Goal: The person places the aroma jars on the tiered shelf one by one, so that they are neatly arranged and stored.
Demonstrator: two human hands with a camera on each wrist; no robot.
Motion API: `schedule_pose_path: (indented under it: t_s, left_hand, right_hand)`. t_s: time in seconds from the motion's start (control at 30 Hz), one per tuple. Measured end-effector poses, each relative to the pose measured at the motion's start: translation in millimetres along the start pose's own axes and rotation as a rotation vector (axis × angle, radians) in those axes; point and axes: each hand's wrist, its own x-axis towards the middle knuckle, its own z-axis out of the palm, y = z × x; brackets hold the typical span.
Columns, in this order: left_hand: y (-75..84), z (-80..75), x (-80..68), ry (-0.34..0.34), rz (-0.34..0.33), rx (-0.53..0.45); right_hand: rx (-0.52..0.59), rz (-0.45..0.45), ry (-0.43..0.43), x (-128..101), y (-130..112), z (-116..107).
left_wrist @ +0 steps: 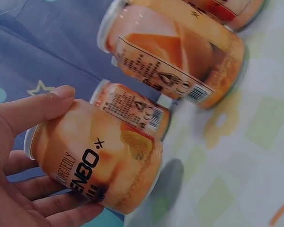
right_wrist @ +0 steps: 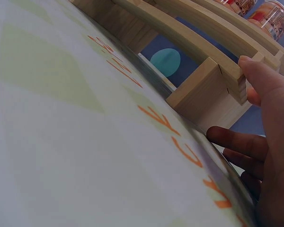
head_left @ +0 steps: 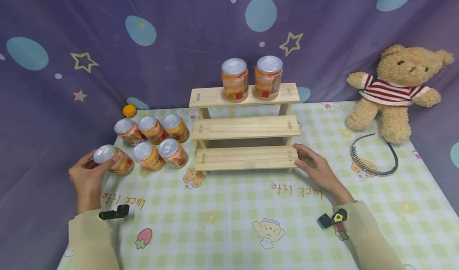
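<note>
Jar point(head_left: 123, 162), left of the wooden shelf point(head_left: 247, 158), is being clamped by the left grip point(head_left: 86, 178); the right grip point(head_left: 322, 174), fingers apart, is touching the shelf's right end. Good handling is probably depending on keeping neighbouring jars point(head_left: 148, 157) unbumped.

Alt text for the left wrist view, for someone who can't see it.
The person's left grip holds an orange-labelled can. Three more cans stand beyond it on a green-checked tablecloth, against a purple backdrop.
</note>
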Motion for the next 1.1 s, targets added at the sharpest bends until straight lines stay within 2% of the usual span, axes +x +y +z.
schedule_pose_path:
  t_s: [0.33, 0.53, 0.83, 1.1]
  left_hand:
    - [22.6, -3.5, -6.8, -0.009, 0.036, -0.1]
    - [40.5, -1.9, -15.6, -0.024, 0.029, -0.099]
    - [61.4, 4.9, -31.0, -0.055, 0.132, -0.121]
    - [83.4, 13.3, -46.4, -0.113, 0.164, -0.132]
  right_hand:
    - [0.008, 0.002, -0.007, 0.3, -0.6, -0.2]
    - [0.016, 0.006, -0.007, 0.7, 0.1, -0.6]
    - [0.023, 0.005, -0.013, 1.2, -1.2, -0.9]
    - [0.015, 0.001, -0.016, -0.5, -0.1, -0.6]
